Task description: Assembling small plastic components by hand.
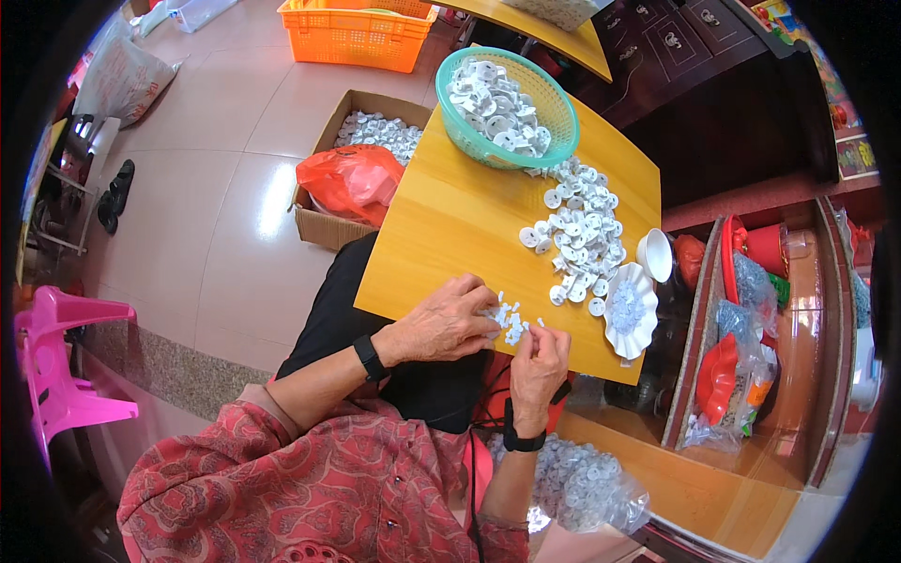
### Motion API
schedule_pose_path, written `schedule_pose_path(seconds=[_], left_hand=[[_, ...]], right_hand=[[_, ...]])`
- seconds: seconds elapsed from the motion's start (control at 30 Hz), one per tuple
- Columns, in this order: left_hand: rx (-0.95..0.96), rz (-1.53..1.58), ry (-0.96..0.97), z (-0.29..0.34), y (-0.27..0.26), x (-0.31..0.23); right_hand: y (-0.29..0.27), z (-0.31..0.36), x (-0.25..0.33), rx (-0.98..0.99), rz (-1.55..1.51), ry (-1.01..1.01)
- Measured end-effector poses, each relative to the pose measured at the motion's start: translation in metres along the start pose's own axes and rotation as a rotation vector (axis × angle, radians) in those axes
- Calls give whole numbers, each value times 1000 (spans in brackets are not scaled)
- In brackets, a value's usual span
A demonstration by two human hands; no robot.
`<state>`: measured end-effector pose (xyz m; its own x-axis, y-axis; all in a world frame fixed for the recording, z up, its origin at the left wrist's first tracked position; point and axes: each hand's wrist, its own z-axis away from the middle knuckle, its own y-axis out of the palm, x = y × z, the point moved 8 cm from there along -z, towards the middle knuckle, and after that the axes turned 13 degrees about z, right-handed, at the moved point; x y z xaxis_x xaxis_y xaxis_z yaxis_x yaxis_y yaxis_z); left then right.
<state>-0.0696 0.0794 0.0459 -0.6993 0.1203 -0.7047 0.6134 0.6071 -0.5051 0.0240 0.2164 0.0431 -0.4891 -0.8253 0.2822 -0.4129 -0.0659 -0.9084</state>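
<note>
At the near edge of the wooden table (450, 235), a small heap of tiny white plastic pieces (512, 322) lies between my hands. My left hand (450, 317) rests over the heap's left side with fingers bent down, and its fingertips are partly hidden. On the heap's right, my right hand (540, 361) has thumb and forefinger pinched together at a tiny white piece (540, 322). Round white plastic parts (587, 235) spread over the table's right side. A white fluted dish (631, 328) of small pale pieces sits at the right edge, beside a white bowl (654, 254).
A green basket (568, 141) full of round white parts stands at the table's far end. Left of the table, a cardboard box (319, 225) holds white parts and a red bag (352, 178). An orange crate (357, 38), a pink stool (70, 361) and a shelf unit (798, 357) stand around.
</note>
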Motion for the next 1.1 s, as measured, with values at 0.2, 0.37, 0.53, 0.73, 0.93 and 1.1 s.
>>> schedule_pose_path(seconds=[0.2,0.37,0.53,0.73,0.93,1.1], left_hand=[[-25,-2,-17,0,-4,1],[2,0,-37,1,-1,3],[-5,-9,-51,1,-1,3],[-27,19,-48,2,-2,4],[-43,65,-17,3,-6,1],[-54,67,-9,4,-5,2]], right_hand=[[3,2,8,-22,97,-77],[-3,1,7,-46,139,-70],[-3,0,24,-4,127,-204],[-6,1,13,-94,175,-140],[-6,7,37,-65,69,-232],[1,11,33,-28,146,-242]])
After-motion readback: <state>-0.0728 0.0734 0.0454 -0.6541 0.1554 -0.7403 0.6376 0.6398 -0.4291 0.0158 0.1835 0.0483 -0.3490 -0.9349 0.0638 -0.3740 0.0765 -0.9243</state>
